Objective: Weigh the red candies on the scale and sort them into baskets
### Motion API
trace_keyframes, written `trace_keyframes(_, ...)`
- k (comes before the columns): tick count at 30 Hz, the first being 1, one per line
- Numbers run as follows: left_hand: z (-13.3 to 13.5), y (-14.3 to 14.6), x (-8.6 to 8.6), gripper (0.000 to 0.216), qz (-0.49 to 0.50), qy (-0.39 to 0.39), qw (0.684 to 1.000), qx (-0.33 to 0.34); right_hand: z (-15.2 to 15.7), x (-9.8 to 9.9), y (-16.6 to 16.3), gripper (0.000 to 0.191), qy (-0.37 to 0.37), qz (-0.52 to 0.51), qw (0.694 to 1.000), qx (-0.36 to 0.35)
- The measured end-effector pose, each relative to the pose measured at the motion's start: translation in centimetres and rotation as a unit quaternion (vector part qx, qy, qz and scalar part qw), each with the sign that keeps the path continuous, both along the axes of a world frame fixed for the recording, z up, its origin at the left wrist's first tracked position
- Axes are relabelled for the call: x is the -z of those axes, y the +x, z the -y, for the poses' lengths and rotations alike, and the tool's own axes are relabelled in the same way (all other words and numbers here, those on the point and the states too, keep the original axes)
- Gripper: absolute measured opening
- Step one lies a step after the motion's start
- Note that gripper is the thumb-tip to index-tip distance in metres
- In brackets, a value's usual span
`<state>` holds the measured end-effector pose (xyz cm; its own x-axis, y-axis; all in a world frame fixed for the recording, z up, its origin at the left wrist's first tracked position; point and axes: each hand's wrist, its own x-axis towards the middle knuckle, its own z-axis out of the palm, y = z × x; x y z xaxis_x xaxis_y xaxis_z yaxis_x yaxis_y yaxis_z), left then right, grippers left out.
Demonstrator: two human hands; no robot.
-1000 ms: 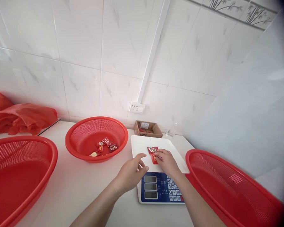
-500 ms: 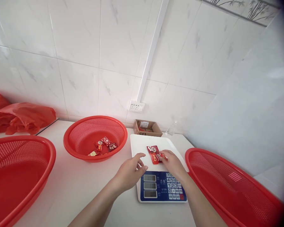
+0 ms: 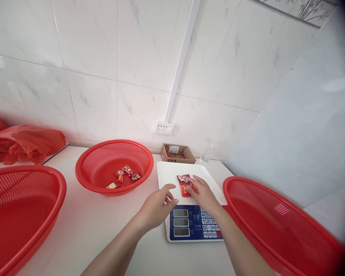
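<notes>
My right hand [image 3: 203,194] lies low, right of the frame's centre, its fingers fanned over a small heap of sachets [image 3: 184,190]; its thumb and fingertips touch them, but I cannot tell whether that grip pinches one. The sachets are flat, crinkled, shiny film: a dark red one with white lettering, brighter red ones with yellow print. They rest on the smooth white, round-cornered pan [image 3: 168,172] of a scale, above its blue panel [image 3: 198,226] of square keys and grey windows. My left hand [image 3: 157,207] hovers beside the pan's left edge, near the lower centre, its grip half curled, thumb and fingers well parted around nothing.

Left of centre, a round red plastic basket [image 3: 99,161] with finely perforated walls holds more glossy packets [image 3: 127,170]. Larger red baskets fill the lower left [image 3: 23,211] and lower right [image 3: 276,222] of the white counter [image 3: 103,230].
</notes>
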<state>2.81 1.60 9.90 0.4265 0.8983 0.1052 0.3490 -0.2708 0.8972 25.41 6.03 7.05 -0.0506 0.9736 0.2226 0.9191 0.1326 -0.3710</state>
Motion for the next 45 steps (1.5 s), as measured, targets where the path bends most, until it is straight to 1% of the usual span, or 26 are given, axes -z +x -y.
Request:
trace_keyframes(3,0.1,0.0,-0.1,0.040,-0.005,0.001,1.000,0.007,-0.6,0.0,-1.4,0.058,-0.051,0.054,0.997,-0.029)
trace_keyframes(6,0.2,0.0,-0.2,0.040,-0.016,-0.003,1.000,0.015,-1.7,0.3,-2.5,0.061,-0.126,0.104,0.986,-0.019)
trace_keyframes(9,0.3,-0.1,-0.3,0.039,-0.018,-0.003,1.000,0.017,-2.5,0.5,-2.9,0.061,-0.170,0.121,0.978,-0.002)
trace_keyframes(11,0.3,-0.1,-0.4,0.039,-0.016,-0.004,1.000,0.019,-2.9,0.2,-2.8,0.061,-0.183,0.106,0.977,0.005)
trace_keyframes(13,0.3,-0.2,-0.4,0.041,-0.013,-0.007,1.000,0.020,-3.1,-0.2,-2.4,0.057,-0.180,0.065,0.981,0.016)
trace_keyframes(15,0.3,-0.2,-0.5,0.042,-0.010,-0.008,1.000,0.019,-3.4,-0.7,-1.9,0.051,-0.151,0.033,0.987,0.031)
trace_keyframes(18,0.4,-0.2,-0.6,0.042,-0.010,-0.006,1.000,0.019,-4.0,-0.9,-1.4,0.044,-0.109,0.030,0.993,0.030)
trace_keyframes(20,0.4,-0.2,-0.6,0.041,-0.013,-0.006,1.000,0.022,-4.4,-0.9,-1.2,0.042,-0.092,0.028,0.995,0.019)
trace_keyframes(23,0.3,-0.2,-0.3,0.040,-0.011,-0.002,1.000,0.023,-4.4,-1.3,-1.4,0.041,-0.047,0.012,0.999,0.025)
trace_keyframes(25,0.2,-0.2,0.0,0.040,-0.001,0.003,1.000,0.022,-3.7,-1.9,-1.7,0.039,-0.011,-0.001,0.999,0.036)
trace_keyframes(26,0.1,-0.1,0.1,0.040,0.005,0.006,1.000,0.019,-3.1,-2.2,-2.0,0.036,0.009,-0.025,0.999,0.038)
trace_keyframes(28,0.0,0.0,0.4,0.042,0.021,0.008,1.000,0.009,-1.3,-2.9,-2.9,0.029,0.031,-0.127,0.991,0.023)
trace_keyframes(29,0.0,0.0,0.5,0.044,0.030,0.009,1.000,0.001,-0.1,-3.1,-3.5,0.025,0.028,-0.202,0.979,0.009)
trace_keyframes(31,0.0,0.3,0.4,0.044,0.062,0.010,0.998,-0.007,2.5,-3.2,-5.0,0.024,-0.010,-0.344,0.939,-0.019)
trace_keyframes(32,0.1,0.4,0.4,0.041,0.091,0.007,0.996,0.003,3.8,-3.0,-5.7,0.028,-0.029,-0.384,0.922,-0.026)
trace_keyframes(33,0.2,0.6,0.3,0.037,0.128,-0.002,0.992,0.022,5.0,-2.6,-6.4,0.030,-0.042,-0.405,0.913,-0.026)
trace_keyframes(34,0.3,0.8,0.2,0.033,0.170,-0.017,0.984,0.045,6.1,-2.2,-7.1,0.033,-0.050,-0.414,0.909,-0.021)
trace_keyframes(36,0.5,1.2,0.2,0.030,0.244,-0.064,0.963,0.094,7.8,-1.3,-8.1,0.037,-0.059,-0.409,0.910,-0.008)
trace_keyframes(38,0.6,1.5,0.3,0.029,0.279,-0.107,0.947,0.118,8.9,-0.6,-8.7,0.042,-0.075,-0.416,0.906,-0.006)
trace_keyframes(40,0.8,1.7,0.5,0.028,0.287,-0.128,0.941,0.126,9.5,-0.4,-8.9,0.046,-0.096,-0.435,0.895,-0.021)
trace_keyframes(42,1.0,1.9,0.6,0.027,0.287,-0.127,0.942,0.117,10.1,-0.5,-8.8,0.048,-0.111,-0.452,0.885,-0.034)
trace_keyframes(45,1.5,2.0,0.3,0.027,0.281,-0.121,0.947,0.102,10.9,-0.9,-8.0,0.047,-0.118,-0.446,0.886,-0.036)
